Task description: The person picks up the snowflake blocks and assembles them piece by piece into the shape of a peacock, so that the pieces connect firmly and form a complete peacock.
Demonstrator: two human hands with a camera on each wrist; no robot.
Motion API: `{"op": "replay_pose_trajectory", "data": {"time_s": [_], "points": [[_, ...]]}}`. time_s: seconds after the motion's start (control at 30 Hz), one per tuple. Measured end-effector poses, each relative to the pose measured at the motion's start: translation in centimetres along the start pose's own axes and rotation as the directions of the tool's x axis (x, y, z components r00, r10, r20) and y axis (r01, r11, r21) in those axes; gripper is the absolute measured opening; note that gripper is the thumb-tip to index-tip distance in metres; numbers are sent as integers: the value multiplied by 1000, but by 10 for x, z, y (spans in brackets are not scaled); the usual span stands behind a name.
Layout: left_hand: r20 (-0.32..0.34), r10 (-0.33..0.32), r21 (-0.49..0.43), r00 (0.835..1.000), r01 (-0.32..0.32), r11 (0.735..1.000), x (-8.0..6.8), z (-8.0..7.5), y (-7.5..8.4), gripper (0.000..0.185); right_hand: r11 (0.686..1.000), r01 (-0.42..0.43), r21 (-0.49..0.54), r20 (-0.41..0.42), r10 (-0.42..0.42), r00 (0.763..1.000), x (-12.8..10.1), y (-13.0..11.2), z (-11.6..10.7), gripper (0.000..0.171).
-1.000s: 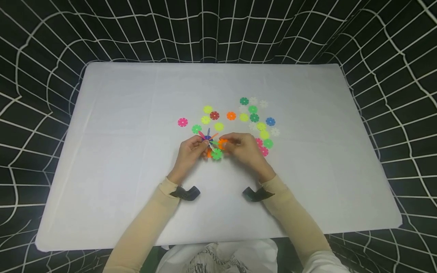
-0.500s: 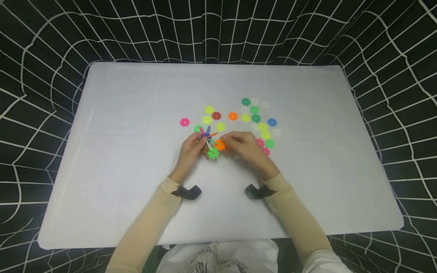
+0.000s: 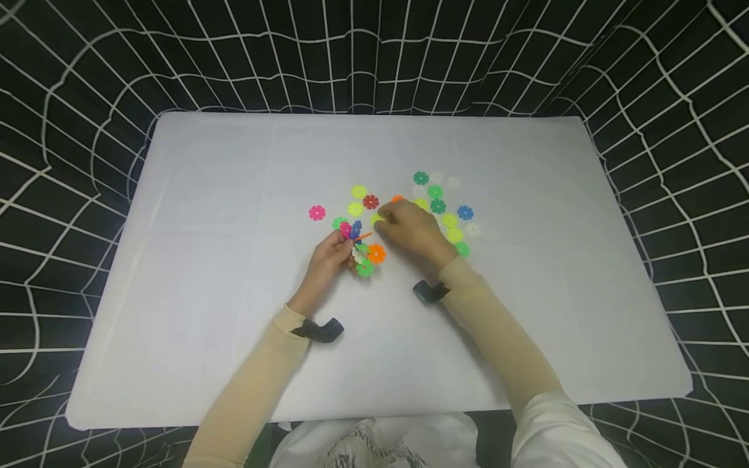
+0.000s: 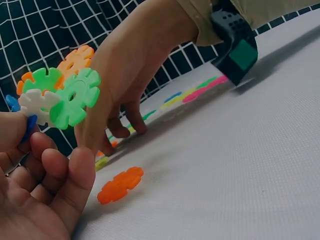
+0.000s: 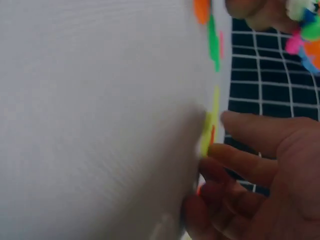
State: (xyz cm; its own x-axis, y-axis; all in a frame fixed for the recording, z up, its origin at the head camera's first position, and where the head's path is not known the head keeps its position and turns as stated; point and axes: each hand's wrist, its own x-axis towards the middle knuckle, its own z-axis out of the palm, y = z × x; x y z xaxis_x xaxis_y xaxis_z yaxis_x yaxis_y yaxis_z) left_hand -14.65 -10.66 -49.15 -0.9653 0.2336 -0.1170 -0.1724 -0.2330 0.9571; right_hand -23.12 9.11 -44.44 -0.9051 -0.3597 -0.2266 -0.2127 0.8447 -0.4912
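My left hand [image 3: 331,257] pinches a cluster of joined, notched plastic discs between thumb and fingers. The cluster includes a green disc [image 4: 76,98], a white disc [image 4: 37,105], an orange disc [image 3: 376,253], a pink disc [image 3: 346,229] and blue ones. My right hand [image 3: 413,230] reaches down over a yellow disc [image 3: 376,219], its fingertips close to the table. In the right wrist view the thumb and index finger stand apart beside a yellow disc [image 5: 205,134]. Whether the fingertips touch it is hard to see.
Loose discs lie beyond the hands on the white table [image 3: 205,260], among them a dark red disc [image 3: 370,202], a pink disc [image 3: 317,213] and a blue disc [image 3: 465,212]. An orange disc [image 4: 120,185] lies below the held cluster. White-gridded black netting [image 3: 363,52] surrounds the table.
My right hand has let go of the orange disc on the cluster and moved forward to the yellow disc. The left hand still holds the cluster in nearly the same place.
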Motion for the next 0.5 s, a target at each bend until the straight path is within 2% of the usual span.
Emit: {"op": "replay_pose_trajectory", "data": {"time_s": [0.1,0.2,0.27,0.33,0.43,0.5], "points": [[8,1,10,1000,-1,1000,0,0,-2,14,998,-15,-59,5,15,1000,3,-3,5,40],[4,12,18,1000,-12,1000,1,0,-2,14,999,-36,-39,11,36,999,2,-3,6,37],[-4,19,25,1000,-19,1000,0,0,-2,15,997,-55,44,23,54,998,-1,-1,4,34],[-12,25,25,1000,-24,999,0,1,-1,15,983,-75,168,36,70,997,-7,0,0,29],[-23,26,26,999,-25,999,1,1,0,16,927,-92,362,55,77,995,-17,-2,-9,27],[-28,26,30,999,-25,999,1,1,0,16,892,-83,444,57,64,996,-23,-4,-15,28]]}}
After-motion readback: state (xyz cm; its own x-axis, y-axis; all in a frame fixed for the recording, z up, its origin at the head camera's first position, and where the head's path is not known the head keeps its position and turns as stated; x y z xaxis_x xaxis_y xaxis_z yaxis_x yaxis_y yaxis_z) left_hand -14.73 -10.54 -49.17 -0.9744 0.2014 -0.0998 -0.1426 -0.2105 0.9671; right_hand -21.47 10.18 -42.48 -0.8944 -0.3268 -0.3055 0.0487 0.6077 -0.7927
